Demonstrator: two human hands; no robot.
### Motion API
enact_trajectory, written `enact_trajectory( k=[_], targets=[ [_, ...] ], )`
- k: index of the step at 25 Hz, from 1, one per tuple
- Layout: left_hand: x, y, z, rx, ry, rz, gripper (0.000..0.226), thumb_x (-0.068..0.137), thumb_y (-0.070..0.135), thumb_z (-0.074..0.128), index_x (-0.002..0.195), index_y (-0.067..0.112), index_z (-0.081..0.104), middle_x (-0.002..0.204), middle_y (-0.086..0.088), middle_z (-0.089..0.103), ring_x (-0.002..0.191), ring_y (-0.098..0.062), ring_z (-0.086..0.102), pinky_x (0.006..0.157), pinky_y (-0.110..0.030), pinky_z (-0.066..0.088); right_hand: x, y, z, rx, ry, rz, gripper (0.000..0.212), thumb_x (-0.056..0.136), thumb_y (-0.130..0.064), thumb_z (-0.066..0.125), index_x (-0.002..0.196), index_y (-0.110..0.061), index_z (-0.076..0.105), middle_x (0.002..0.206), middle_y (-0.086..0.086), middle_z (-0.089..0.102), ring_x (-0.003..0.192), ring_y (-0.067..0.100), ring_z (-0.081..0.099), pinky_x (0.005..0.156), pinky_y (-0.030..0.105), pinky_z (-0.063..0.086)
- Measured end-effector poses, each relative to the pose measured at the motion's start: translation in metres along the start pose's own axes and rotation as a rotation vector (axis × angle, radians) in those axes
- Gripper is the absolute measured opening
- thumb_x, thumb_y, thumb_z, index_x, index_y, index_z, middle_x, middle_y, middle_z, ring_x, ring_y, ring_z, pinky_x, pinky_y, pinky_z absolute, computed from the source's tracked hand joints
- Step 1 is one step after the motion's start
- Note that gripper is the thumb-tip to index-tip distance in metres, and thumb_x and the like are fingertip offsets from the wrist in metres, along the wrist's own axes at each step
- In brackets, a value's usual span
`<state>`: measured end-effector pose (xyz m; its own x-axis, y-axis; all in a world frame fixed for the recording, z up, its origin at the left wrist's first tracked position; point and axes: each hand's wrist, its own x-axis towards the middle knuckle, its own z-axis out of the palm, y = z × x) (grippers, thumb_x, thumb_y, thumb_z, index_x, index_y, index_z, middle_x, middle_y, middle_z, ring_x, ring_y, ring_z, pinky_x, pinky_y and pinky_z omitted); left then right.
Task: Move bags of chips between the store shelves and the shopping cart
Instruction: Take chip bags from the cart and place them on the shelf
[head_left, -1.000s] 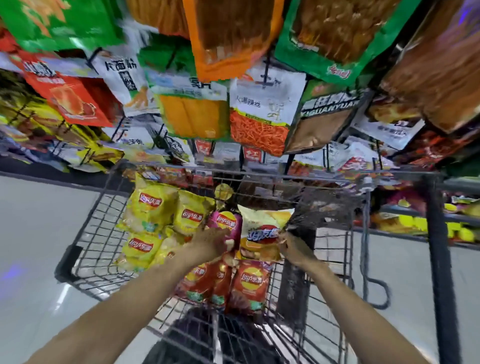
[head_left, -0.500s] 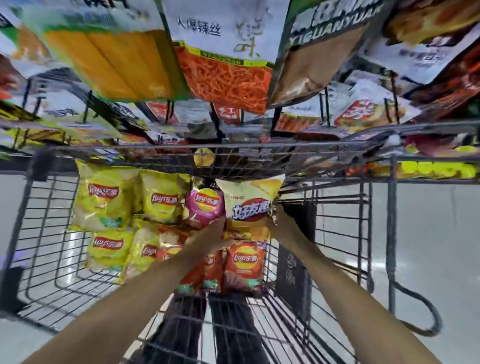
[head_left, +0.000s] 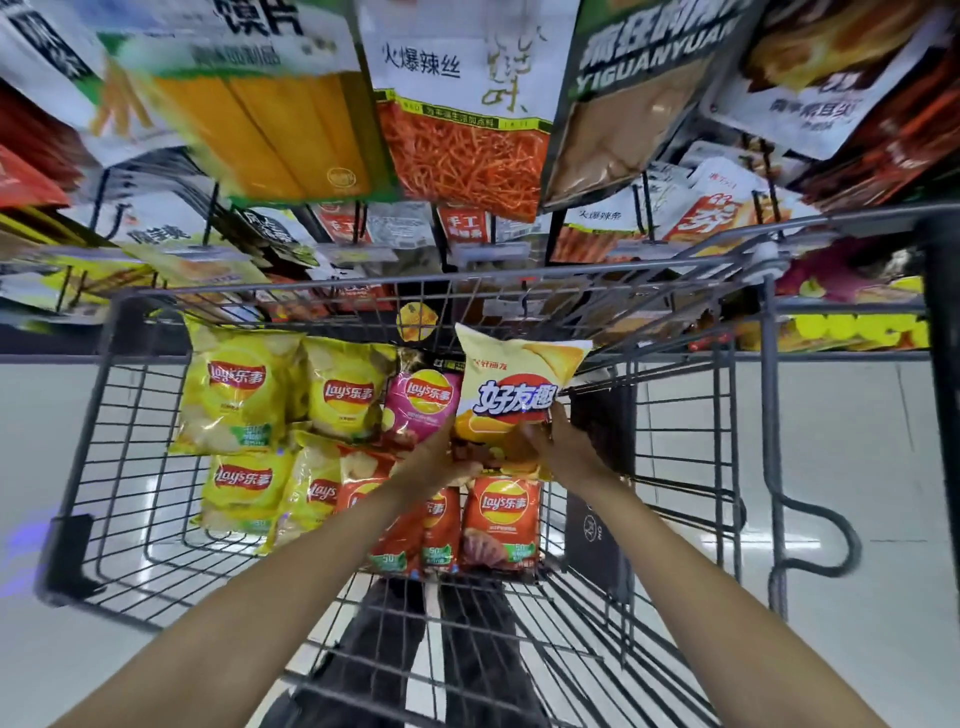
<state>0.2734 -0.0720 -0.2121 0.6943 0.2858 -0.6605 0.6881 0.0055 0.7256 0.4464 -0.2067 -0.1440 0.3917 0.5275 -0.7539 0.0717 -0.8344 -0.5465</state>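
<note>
My right hand (head_left: 558, 447) had its fingers curled around the lower right edge of the pale yellow chip bag (head_left: 514, 387) with the blue lettering, thumb lying up along its side, so the bag stood nearly upright with its top tilted away from me toward the shelves. My left hand (head_left: 441, 457) was at the bag's lower left corner; its fingers were hidden behind the bag and I could not tell whether they gripped it or only steadied it from beneath. I judged the two-handed hold suited a puffy, slippery bag that would fold or slide if pinched at one corner. Just beyond my left hand sat a pink Lay's bag (head_left: 423, 400), touching the held one, and farther to that side lay the yellow Lay's bags (head_left: 291, 395) in a loose cluster. Directly beneath both hands lay the orange-red Lay's bags (head_left: 501, 519), flat on the wire floor of the shopping cart (head_left: 124, 467). The held bag was within the cart's walls but raised above the others, so I took it as either just being lifted out or about to be set down; I could not say which. Past the cart's far rim hung the store shelves (head_left: 467, 249), their pegs crowded with snack packets (head_left: 462, 130).
</note>
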Motion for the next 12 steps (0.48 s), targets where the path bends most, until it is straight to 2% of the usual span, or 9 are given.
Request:
enact_trajectory(
  k=[2,4,6,9,10,12],
  targets=[
    [-0.016,0.006,-0.007,0.002,-0.033,0.040,0.073,0.085,0.021,0.076,0.143,0.032,0.033,0.130,0.012,0.058,0.129,-0.018,0.051,0.111,-0.041,0.041,-0.017,-0.010,0.001,-0.022,0.027,-0.006,0.057,0.103,-0.044,0.041,0.152,-0.024,0.020,0.136,0.010,0.057,0.110,0.031,0.060,0.084,0.031,0.043],
    [-0.027,0.005,-0.017,-0.039,-0.047,0.057,0.070,0.078,0.033,0.082,0.134,0.037,0.039,0.124,0.006,0.062,0.126,-0.030,0.055,0.104,-0.047,0.047,-0.035,-0.019,0.003,-0.027,0.069,0.002,0.062,0.102,-0.052,0.036,0.154,-0.023,0.017,0.140,0.012,0.054,0.117,0.034,0.058,0.090,0.036,0.046],
    [-0.052,0.023,-0.030,0.040,-0.063,0.059,0.078,0.076,0.051,0.079,0.139,0.031,0.037,0.122,0.004,0.062,0.121,-0.031,0.057,0.097,-0.040,0.048,-0.063,-0.031,0.006,0.011,0.141,0.005,0.068,0.100,-0.059,0.031,0.156,-0.024,0.014,0.143,0.012,0.050,0.120,0.037,0.057,0.090,0.035,0.045],
    [-0.084,0.025,-0.044,0.182,-0.068,0.111,0.105,0.075,0.069,0.070,0.156,0.032,0.015,0.146,0.006,0.047,0.131,-0.019,0.047,0.110,-0.041,0.040,-0.105,-0.039,0.014,0.087,0.247,-0.017,0.064,0.099,-0.061,0.027,0.151,-0.024,0.024,0.139,0.018,0.053,0.121,0.039,0.055,0.099,0.040,0.043],
    [-0.096,0.023,-0.049,0.172,-0.083,0.125,0.107,0.073,0.071,0.071,0.156,0.034,0.014,0.149,0.003,0.046,0.132,-0.019,0.046,0.111,-0.042,0.038,-0.122,-0.042,0.018,0.108,0.287,-0.038,0.063,0.098,-0.062,0.027,0.148,-0.024,0.029,0.138,0.018,0.055,0.122,0.038,0.055,0.101,0.041,0.041],
    [-0.119,0.027,-0.057,0.166,-0.115,0.145,0.105,0.071,0.069,0.074,0.154,0.035,0.021,0.139,-0.009,0.057,0.123,-0.029,0.056,0.104,-0.042,0.044,-0.156,-0.048,0.024,0.143,0.386,-0.098,0.062,0.097,-0.064,0.028,0.142,-0.023,0.037,0.136,0.014,0.057,0.119,0.034,0.055,0.096,0.039,0.042]
  ],
)
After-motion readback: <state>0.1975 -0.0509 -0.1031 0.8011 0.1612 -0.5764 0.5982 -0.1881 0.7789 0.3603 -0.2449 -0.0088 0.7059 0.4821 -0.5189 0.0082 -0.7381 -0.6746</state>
